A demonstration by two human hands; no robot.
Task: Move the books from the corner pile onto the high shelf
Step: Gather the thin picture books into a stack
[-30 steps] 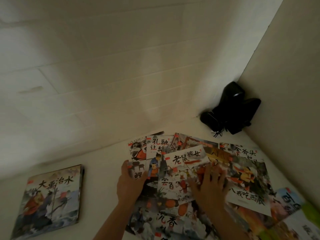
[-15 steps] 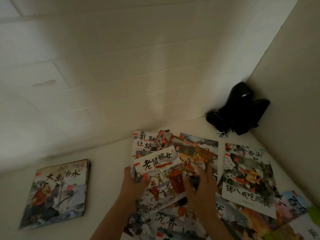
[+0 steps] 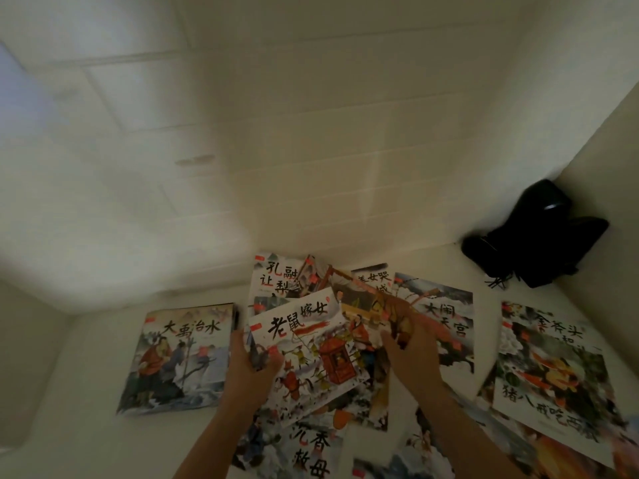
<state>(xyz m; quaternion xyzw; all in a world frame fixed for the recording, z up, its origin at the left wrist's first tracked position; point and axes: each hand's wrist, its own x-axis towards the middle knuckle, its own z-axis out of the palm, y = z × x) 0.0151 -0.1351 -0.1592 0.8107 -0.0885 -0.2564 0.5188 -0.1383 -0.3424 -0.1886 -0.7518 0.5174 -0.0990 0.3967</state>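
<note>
Several thin picture books lie fanned out on a white surface in a dim corner. My left hand (image 3: pixel 249 366) grips the left edge of a small stack whose top book (image 3: pixel 307 344) shows a red sedan chair. My right hand (image 3: pixel 413 347) holds the same stack on its right side, fingers curled over the covers. More books spread beneath and around it: one (image 3: pixel 446 316) to the right, one (image 3: pixel 549 375) at the far right, one (image 3: pixel 311 447) at the bottom. A separate book (image 3: pixel 179 357) lies flat to the left.
A black object (image 3: pixel 539 236) with cords sits in the far right corner where two pale walls meet. The tiled white wall (image 3: pixel 276 150) rises directly behind the books. The white surface (image 3: pixel 86 392) stretches left of the single book.
Both hands have gathered several books into one stack and shifted it left, toward the single book. The view has swung right to left, uncovering a book at the right.
</note>
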